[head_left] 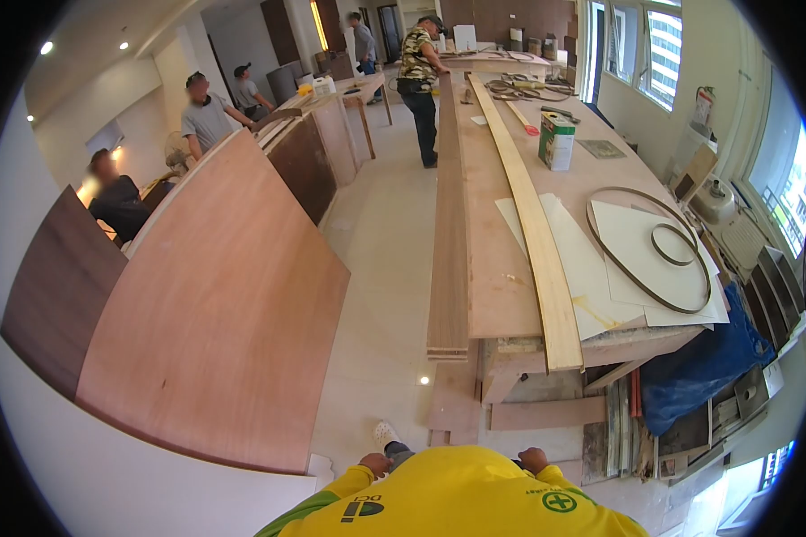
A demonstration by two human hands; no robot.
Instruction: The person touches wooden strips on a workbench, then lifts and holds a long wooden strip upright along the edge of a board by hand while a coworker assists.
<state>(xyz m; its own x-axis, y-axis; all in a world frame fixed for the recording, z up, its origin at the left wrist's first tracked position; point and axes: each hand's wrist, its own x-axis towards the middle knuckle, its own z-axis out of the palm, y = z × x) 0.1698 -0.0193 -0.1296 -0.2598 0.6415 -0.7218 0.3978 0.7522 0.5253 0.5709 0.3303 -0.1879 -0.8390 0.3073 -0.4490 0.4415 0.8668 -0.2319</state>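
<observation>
My left hand (376,464) is low at my side by the hem of my yellow shirt (457,492), its fingers curled. On the other side my right hand (534,460) is held the same way, near the shirt's edge. Dark cloth shows beside both hands; whatever may be inside the fingers is hidden. In front of me is a long workbench (497,233) bearing a pale wooden strip (528,215). Dark brown boards (450,224) run along its left edge. Neither hand touches the bench.
A large plywood sheet (224,313) leans at the left. Coiled edging strip (591,224), white sheets (618,291) and a green-and-white can (557,141) lie or stand on the bench. A blue bag (690,376) is below right. A person in camouflage (418,58) stands farther along; others are left.
</observation>
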